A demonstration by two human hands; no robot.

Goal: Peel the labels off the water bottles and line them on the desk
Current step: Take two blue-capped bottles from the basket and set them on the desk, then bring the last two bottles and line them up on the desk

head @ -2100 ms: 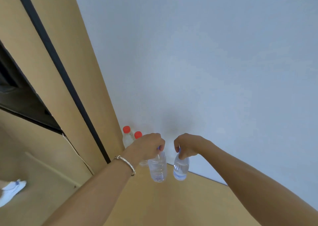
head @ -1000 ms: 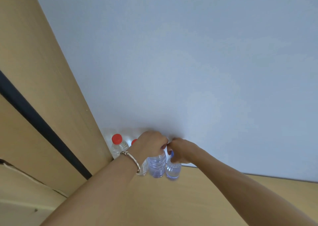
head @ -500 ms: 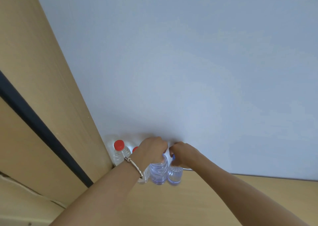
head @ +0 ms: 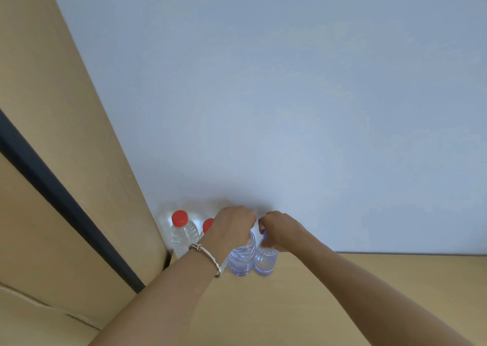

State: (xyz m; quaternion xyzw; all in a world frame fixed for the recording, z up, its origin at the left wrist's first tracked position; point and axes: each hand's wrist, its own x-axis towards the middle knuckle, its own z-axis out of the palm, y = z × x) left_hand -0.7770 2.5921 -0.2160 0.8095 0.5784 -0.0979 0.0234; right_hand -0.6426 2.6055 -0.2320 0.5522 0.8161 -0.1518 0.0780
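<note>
My left hand (head: 232, 226) grips one bottle (head: 242, 260) by its top, my right hand (head: 279, 229) pinches the neighbouring bottle (head: 265, 261) likewise; both stand upright, right of the red-capped bottles (head: 183, 233).

1. Left bluish bottle (head: 242, 260) and right bluish bottle (head: 265, 262): clear glossy plastic, faintly tinted; walls ribbed.
2. Red-capped bottle (head: 183, 236): colourless glossy plastic; red cap (head: 179, 218) opaque and smooth.
3. Bracelet (head: 210, 257): pale metal, twisted, shiny.
4. Desk (head: 342, 293): tan wood-look board; matt, smooth.
5. Wall (head: 290, 95): pale, matt, even.
6. Side panel (head: 52, 108): tan matt board; dark strip (head: 66, 206) matt.
</note>
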